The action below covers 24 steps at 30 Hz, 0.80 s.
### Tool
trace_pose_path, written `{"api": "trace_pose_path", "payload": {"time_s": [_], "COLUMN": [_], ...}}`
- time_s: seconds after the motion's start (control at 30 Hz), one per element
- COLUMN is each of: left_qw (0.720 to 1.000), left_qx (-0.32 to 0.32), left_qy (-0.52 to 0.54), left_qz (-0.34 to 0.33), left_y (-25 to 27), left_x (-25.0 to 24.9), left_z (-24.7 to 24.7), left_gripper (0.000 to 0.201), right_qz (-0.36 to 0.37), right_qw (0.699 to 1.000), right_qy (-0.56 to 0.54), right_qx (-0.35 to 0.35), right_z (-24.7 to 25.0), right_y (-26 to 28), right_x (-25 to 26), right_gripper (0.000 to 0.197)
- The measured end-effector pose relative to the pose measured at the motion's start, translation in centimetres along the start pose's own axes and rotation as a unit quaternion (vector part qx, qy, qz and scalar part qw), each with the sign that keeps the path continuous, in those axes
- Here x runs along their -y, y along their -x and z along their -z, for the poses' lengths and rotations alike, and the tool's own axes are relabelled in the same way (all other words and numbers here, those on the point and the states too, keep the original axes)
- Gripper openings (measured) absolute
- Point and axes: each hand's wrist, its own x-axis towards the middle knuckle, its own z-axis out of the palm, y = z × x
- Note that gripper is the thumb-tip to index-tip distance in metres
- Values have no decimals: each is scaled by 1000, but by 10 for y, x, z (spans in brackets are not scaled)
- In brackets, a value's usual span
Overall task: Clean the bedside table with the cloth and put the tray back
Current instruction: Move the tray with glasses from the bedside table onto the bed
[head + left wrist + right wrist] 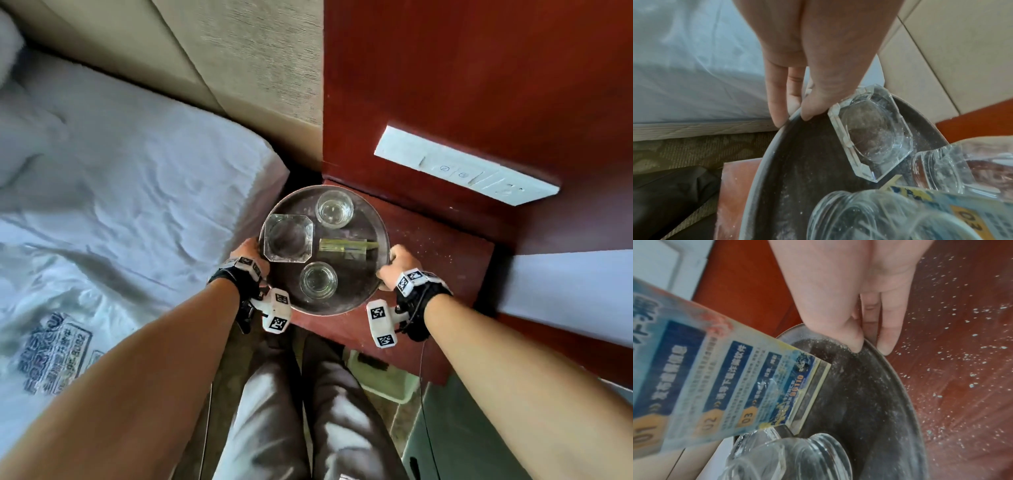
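A round dark metal tray (356, 287) sits over the left part of the red-brown bedside table (442, 260) and overhangs its left edge. I cannot tell whether it rests on the table or hovers. It carries an octagonal glass ashtray (287, 238), two round glasses (334, 209) (318, 281) and a printed card stand (347, 247). My left hand (795, 116) pinches the tray (803, 162) at its left rim, thumb inside. My right hand (870, 347) pinches the tray (869, 402) at its right rim. White specks dot the table (962, 369). No cloth is in view.
A bed with a white sheet (120, 205) lies close on the left. A white switch panel (462, 168) is mounted on the red wooden wall behind the table. A pale green container (380, 377) stands on the floor by my legs.
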Motion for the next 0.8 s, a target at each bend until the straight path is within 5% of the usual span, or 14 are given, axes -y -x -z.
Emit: {"api": "trace_pose_path", "payload": {"time_s": [0.3, 0.4, 0.57, 0.7, 0.73, 0.77, 0.8], "left_qw": [990, 977, 946, 924, 913, 888, 893], "left_qx": [-66, -80, -84, -83, -76, -83, -80], "left_qy": [105, 171, 284, 342, 366, 408, 396], "left_qz": [71, 100, 134, 149, 163, 197, 200], "left_y": [79, 82, 83, 91, 83, 75, 61], "left_x": [78, 122, 201, 230, 250, 353, 362], "left_z": [86, 99, 111, 117, 113, 121, 109], "left_gripper": [39, 38, 48, 46, 49, 53, 56], "right_qz": [120, 146, 218, 205, 219, 263, 250], "right_qw": [990, 987, 967, 966, 962, 943, 945], "right_qy": [58, 25, 117, 136, 143, 179, 191], "right_qx": [40, 57, 64, 77, 79, 95, 88], "right_z": [-16, -42, -81, -106, -118, -196, -196], "right_y": [75, 92, 121, 121, 128, 164, 161], "right_x": [115, 153, 204, 224, 226, 267, 264], "right_gripper": [13, 23, 18, 19, 19, 18, 18]}}
